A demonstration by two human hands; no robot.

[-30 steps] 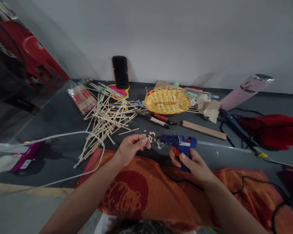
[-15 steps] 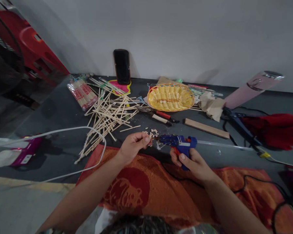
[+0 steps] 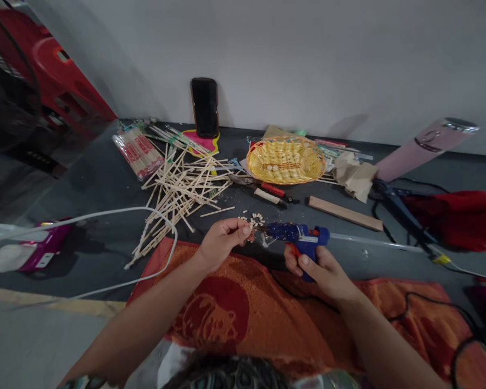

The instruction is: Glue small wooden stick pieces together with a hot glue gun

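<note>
My right hand (image 3: 318, 266) is wrapped round the handle of a blue glue gun (image 3: 287, 232), its nozzle pointing left. A clear glue stick (image 3: 372, 241) juts from the gun's back end. My left hand (image 3: 229, 240) is closed in a pinch right at the nozzle tip; whatever its fingertips hold is too small to make out. Just behind those fingertips lies a little heap of short cut stick pieces (image 3: 257, 218). Strings of dried glue show on the dark surface below the nozzle.
Loose wooden sticks (image 3: 182, 189) spread to the left. A yellow wicker basket (image 3: 285, 161), pliers (image 3: 243, 180), a wood strip (image 3: 344, 213) and a pink flask (image 3: 425, 148) stand or lie behind. A phone (image 3: 204, 108) leans on the wall. A white cable (image 3: 117, 212) loops at left; an orange towel (image 3: 283, 319) lies in front.
Both hands and the glue gun hold nearly the same pose. The whole view has shifted very slightly; nothing is visibly taken up or let go.
</note>
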